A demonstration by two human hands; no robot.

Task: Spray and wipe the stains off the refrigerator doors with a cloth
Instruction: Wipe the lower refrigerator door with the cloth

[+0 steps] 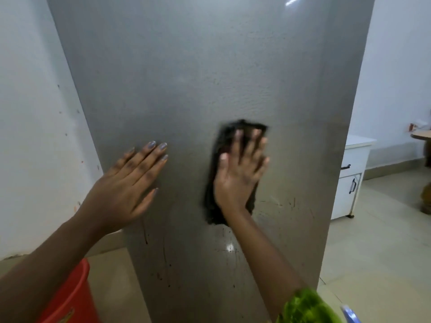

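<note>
The grey refrigerator door [186, 78] fills the middle of the view, standing upright and closed. The left hand [126, 185] lies flat against it, left of centre, fingers straight and slightly spread, holding nothing. The right hand [238, 176] is also open - palm and straight fingers press a dark cloth [213, 206] flat onto the door, just right of centre and a little higher than the left hand. The cloth shows above the fingertips, along the thumb side and below the heel of the palm; hand and cloth are both blurred. The 2 hands are apart, with bare door between them.

Below the left hand a dark drip stain [145, 234] runs down the door, and further down there are small dark specks [169, 284]. Faint scratch-like marks sit to the right of the cloth's lower end.

A red bucket [70, 297] stands on the floor [373, 252] at the lower left, under the left forearm. A green sleeve [305, 308] shows at the bottom edge on the right arm. The white wall [30, 113] left of the refrigerator has small spots on it. Right of the door, further back, stand a white cabinet [352, 178] with dark handles and - at the frame's edge - part of a round table [421, 136].
</note>
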